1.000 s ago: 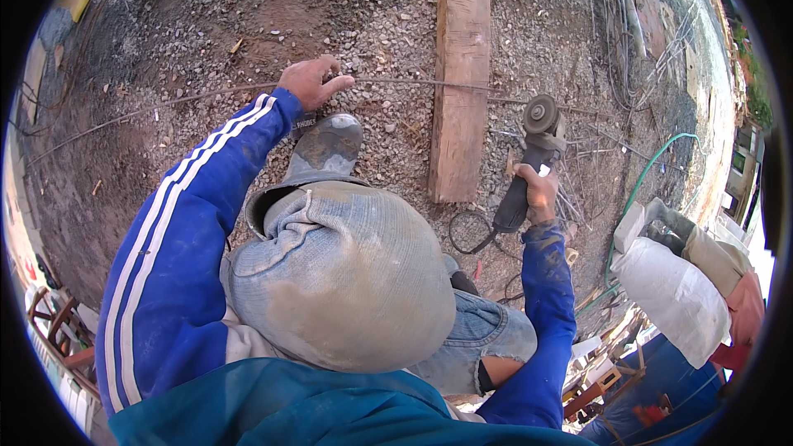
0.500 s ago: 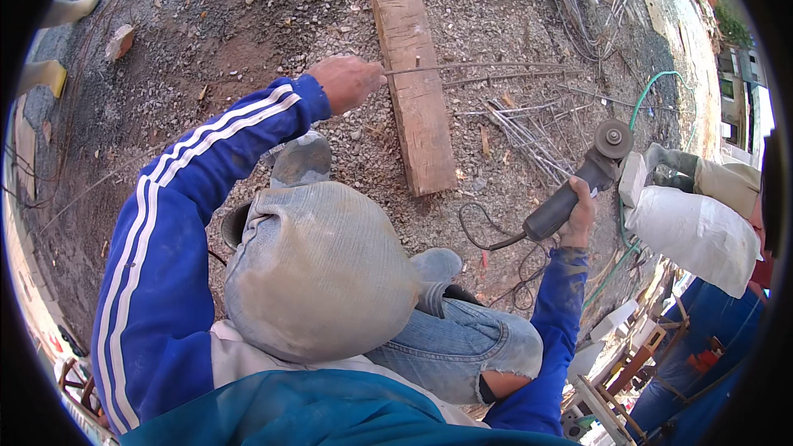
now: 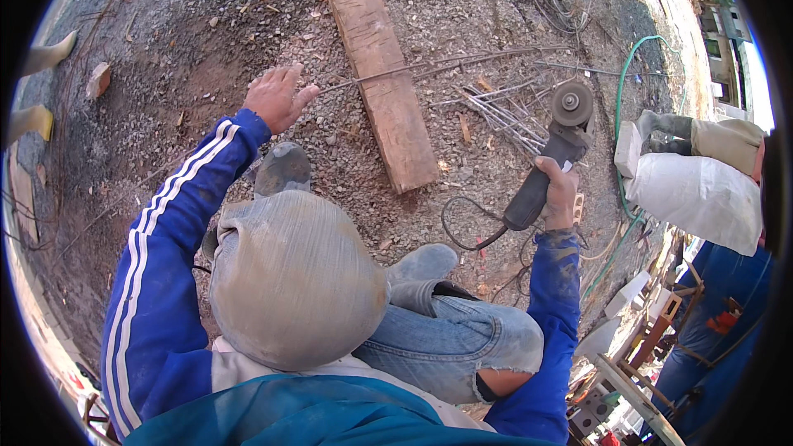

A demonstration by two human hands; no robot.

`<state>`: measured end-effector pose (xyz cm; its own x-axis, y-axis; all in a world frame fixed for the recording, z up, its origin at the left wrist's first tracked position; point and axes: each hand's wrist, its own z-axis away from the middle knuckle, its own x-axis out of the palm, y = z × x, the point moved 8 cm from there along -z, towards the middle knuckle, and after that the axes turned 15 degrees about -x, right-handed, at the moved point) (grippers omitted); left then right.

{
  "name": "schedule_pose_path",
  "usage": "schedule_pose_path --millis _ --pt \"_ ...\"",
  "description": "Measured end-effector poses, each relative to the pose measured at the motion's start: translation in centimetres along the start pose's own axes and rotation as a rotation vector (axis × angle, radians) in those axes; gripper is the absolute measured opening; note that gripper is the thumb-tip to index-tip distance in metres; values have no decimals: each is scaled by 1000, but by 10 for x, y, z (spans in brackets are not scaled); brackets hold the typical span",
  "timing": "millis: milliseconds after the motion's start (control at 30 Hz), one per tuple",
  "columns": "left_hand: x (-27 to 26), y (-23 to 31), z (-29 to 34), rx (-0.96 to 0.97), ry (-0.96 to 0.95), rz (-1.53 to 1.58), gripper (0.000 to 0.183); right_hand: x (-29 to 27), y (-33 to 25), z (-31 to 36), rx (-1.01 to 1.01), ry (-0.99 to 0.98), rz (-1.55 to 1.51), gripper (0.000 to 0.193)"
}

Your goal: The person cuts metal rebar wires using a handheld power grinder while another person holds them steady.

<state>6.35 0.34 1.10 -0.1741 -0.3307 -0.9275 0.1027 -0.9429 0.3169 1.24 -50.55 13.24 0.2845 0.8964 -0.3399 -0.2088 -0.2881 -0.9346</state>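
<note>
My right hand [image 3: 559,196] is wrapped round the dark body of an angle grinder [image 3: 541,177], whose round disc points away from me. The grinder is held up off the ground, right of a thick wooden beam [image 3: 382,74]. Thin metal rods [image 3: 429,64] lie across the beam, their left end sticking out past its edge. My left hand [image 3: 279,99] hovers left of that end, fingers spread, with nothing in it and apart from the rods. Cut rod pieces [image 3: 505,120] lie in a pile on the gravel between the beam and the grinder.
A black cord [image 3: 462,235] trails from the grinder. A green hose [image 3: 619,107] runs along the right, near another person's boots [image 3: 665,132] and a white sack [image 3: 694,198]. Someone else's boots [image 3: 37,120] stand at far left, near a brick piece [image 3: 98,81]. Wire bundles [image 3: 562,0] lie farther off.
My left hand has let go of the rod and drawn back to the left, its fingers opening. The right hand still grips the grinder, now slightly farther left and up in view.
</note>
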Motion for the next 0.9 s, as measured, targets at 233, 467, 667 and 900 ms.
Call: schedule_pose_path --millis 233,467,667,900 --pt "31 -54 23 -78 -82 184 44 107 0 -26 -70 -314 51 35" --pt "25 -35 13 -137 -146 190 41 160 18 -43 -57 -409 341 53" --pt "35 -41 15 -144 -79 288 41 174 22 -53 -119 -463 586 66" --pt "40 -45 9 -169 -155 286 46 182 26 -54 -116 -532 696 73"
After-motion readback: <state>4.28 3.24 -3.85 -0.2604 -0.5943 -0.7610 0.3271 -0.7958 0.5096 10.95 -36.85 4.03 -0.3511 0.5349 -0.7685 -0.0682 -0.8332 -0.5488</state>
